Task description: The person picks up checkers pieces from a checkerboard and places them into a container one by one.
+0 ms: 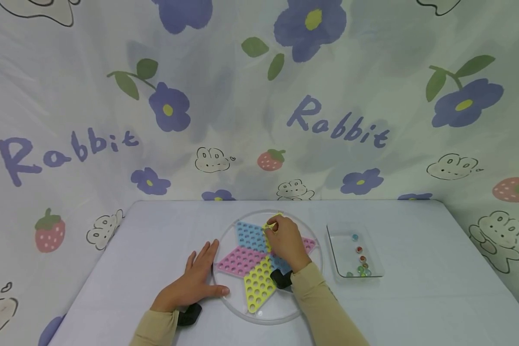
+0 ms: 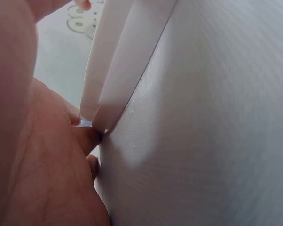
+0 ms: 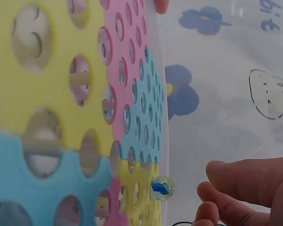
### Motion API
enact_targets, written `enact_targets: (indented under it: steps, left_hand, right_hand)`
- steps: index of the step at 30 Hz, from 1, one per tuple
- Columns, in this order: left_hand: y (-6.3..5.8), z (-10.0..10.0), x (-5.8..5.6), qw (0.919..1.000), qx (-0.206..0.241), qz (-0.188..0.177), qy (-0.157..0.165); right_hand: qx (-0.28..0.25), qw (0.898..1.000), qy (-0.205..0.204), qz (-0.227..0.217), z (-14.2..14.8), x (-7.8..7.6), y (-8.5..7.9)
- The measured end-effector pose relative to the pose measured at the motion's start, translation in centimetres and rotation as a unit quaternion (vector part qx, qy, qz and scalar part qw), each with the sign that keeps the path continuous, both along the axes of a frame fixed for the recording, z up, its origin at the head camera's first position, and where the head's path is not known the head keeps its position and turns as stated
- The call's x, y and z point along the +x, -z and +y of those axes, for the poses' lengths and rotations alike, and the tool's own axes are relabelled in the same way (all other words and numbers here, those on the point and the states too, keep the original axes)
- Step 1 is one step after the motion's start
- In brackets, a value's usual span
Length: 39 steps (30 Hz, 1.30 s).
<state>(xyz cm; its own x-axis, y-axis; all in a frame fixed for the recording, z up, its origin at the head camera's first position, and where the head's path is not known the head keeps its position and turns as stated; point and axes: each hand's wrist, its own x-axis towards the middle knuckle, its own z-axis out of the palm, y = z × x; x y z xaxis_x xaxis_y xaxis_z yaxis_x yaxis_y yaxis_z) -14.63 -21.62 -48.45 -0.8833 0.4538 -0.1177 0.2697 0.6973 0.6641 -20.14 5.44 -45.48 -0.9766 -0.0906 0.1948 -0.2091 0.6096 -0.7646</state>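
Observation:
A round Chinese checkers board [image 1: 242, 262] with a star of yellow, pink and blue perforated sections lies on the table. My left hand [image 1: 194, 283] rests at its left rim, fingers spread and thumb over the edge. In the left wrist view, fingers [image 2: 89, 139] touch the underside of the white rim [image 2: 115, 61]. Over the board's far yellow section is my right hand [image 1: 287, 240], thumb and fingers bent loosely. A clear marble with a blue swirl [image 3: 161, 188] sits on that yellow section, a small gap away from the right fingertips [image 3: 216, 172].
To the right of the board stands a clear plastic tray [image 1: 334, 254] holding several marbles, among them a red one [image 1: 359, 250] and a blue one [image 1: 355, 237]. Behind the white table [image 1: 415, 269] hangs a printed curtain [image 1: 242, 110].

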Motion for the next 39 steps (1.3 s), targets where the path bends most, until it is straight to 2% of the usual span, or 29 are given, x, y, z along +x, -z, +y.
enact_targets:
  steps: [6,17,23,31,39]
  left_hand:
    - [0.1,-0.1,0.0,1.0,-0.001,0.0,0.0]
    - [0.1,-0.1,0.1,0.9999,0.004,-0.013,-0.004]
    - [0.1,-0.1,0.1,0.9999,0.004,-0.013,-0.005]
    - [0.0,-0.2,0.1,0.9998,0.006,-0.016,-0.005]
    - [0.1,-0.1,0.1,0.9998,0.007,-0.017,-0.003]
  right_hand:
    - [0.009,0.999,0.007,-0.046,-0.3,-0.6,-0.1]
    - [0.015,0.996,0.013,-0.088,-0.5,-1.1,0.0]
    - [0.024,0.995,0.012,-0.094,-0.4,-1.3,-0.1]
    - [0.064,0.996,-0.004,-0.065,-0.5,-1.6,0.4]
    - [0.077,0.995,-0.005,-0.067,-0.5,-1.7,0.7]
